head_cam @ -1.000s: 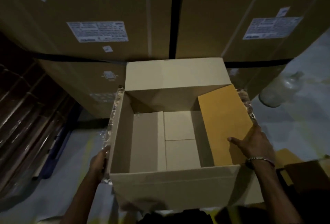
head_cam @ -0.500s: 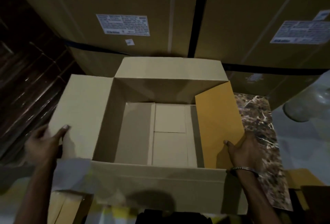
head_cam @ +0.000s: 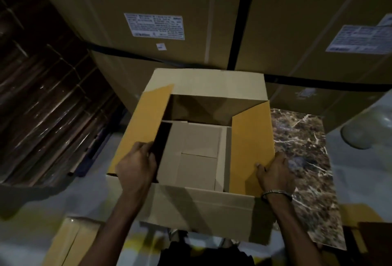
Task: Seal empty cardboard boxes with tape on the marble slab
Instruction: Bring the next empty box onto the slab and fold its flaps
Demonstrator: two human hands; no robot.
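Carton labels [head_cam: 154, 25] too blurred to read

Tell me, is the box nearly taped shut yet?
Not yet. Done: the box sits on the marble slab, empty. In hand: the left hand and right hand fold the two side flaps inward. Left: the far flap and near flap, then tape; no tape is visible.
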